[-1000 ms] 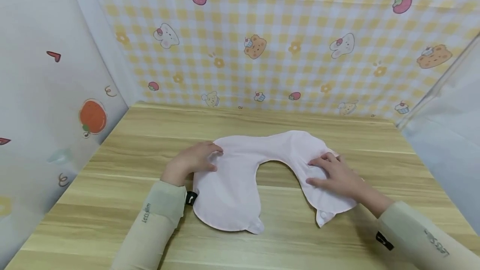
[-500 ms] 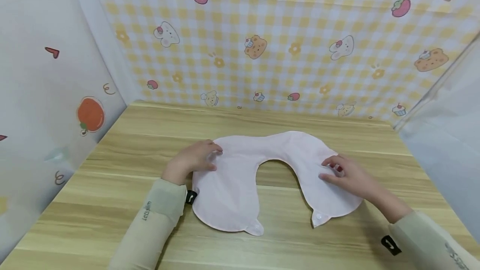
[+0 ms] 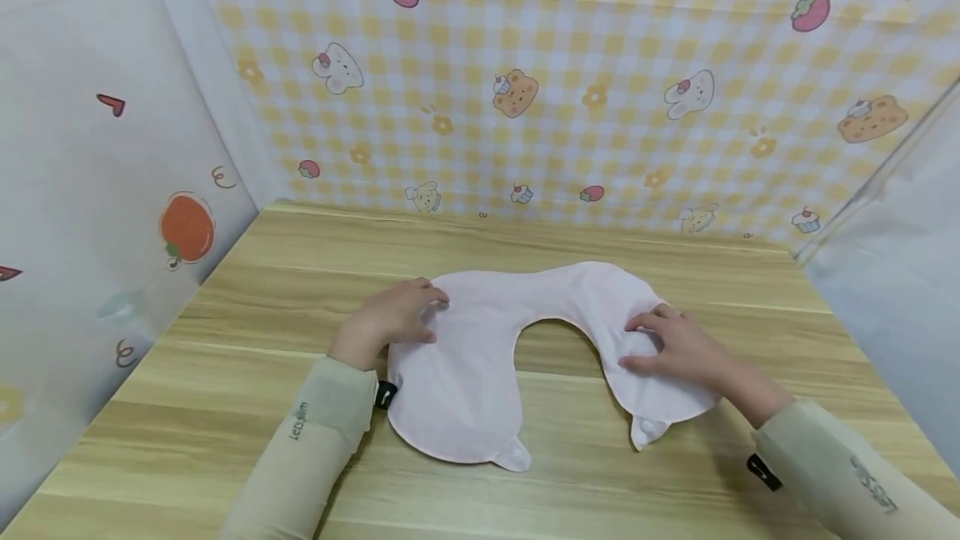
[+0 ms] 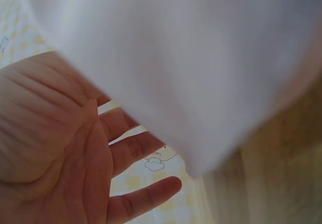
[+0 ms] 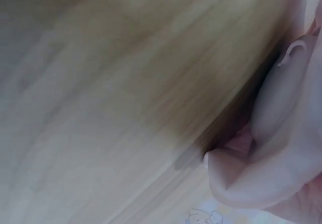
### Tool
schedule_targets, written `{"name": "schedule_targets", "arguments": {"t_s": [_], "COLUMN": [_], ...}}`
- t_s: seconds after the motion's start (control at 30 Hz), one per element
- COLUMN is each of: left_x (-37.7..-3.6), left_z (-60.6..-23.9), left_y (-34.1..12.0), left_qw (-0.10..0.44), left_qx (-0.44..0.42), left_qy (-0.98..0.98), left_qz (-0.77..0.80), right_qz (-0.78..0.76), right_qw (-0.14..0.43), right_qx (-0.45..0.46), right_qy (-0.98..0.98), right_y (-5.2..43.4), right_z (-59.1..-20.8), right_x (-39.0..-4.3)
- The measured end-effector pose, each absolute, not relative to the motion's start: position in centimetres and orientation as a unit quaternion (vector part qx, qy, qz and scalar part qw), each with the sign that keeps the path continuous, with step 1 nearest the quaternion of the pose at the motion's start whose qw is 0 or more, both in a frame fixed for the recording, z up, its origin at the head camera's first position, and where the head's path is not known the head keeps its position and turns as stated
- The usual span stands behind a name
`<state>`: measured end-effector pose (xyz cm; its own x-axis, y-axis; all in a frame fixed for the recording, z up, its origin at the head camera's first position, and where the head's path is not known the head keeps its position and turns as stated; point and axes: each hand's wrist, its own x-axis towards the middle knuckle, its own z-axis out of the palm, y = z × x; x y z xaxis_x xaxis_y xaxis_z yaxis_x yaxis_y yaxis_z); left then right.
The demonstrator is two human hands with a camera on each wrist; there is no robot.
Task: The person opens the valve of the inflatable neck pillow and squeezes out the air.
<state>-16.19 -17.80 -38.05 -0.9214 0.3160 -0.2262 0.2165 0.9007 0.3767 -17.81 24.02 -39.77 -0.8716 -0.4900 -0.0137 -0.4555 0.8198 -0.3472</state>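
Observation:
A pale pink U-shaped neck pillow [image 3: 465, 382] lies rather flat on the wooden table, its two lobes toward the person. Each lobe ends in a small tab; a snap shows on the right tab [image 3: 651, 429]. My left hand [image 3: 386, 319] rests at the left lobe's outer edge, thumb and forefinger over the cloth. In the left wrist view, several fingers [image 4: 143, 199] extend loosely behind the blurred cloth. Over the right lobe lies my right hand [image 3: 678, 352], thumb and forefinger spread, the cloth creased beside them. Folded cloth [image 5: 271, 173] hides most of that hand in the right wrist view.
The wood-grain table [image 3: 300, 273] reaches back to a yellow checked cloth wall [image 3: 555, 48] with cartoon prints. A white printed wall [image 3: 75, 190] closes the left side, and a pale wall [image 3: 900, 273] the right.
My right hand slid outward to the right, then came back inward over the right lobe, whose tab shifted slightly with it. The left hand stays where it was.

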Motion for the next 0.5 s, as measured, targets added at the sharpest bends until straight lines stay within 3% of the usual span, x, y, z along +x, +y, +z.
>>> {"name": "schedule_targets", "arguments": {"t_s": [0.2, 0.5], "left_x": [-16.35, -16.56], "left_z": [-38.1, -38.21], "left_y": [-17.33, -17.38], "left_qw": [0.14, 0.143], "left_qx": [0.14, 0.142], "left_qy": [0.964, 0.964], "left_qz": [0.177, 0.175], "right_qz": [-0.146, -0.127], "right_qw": [0.051, 0.091], "right_qx": [-0.289, -0.272], "right_qy": [0.945, 0.949], "right_y": [23.91, 23.23], "right_z": [-39.72, -39.62], "right_x": [-17.8, -17.64]}}
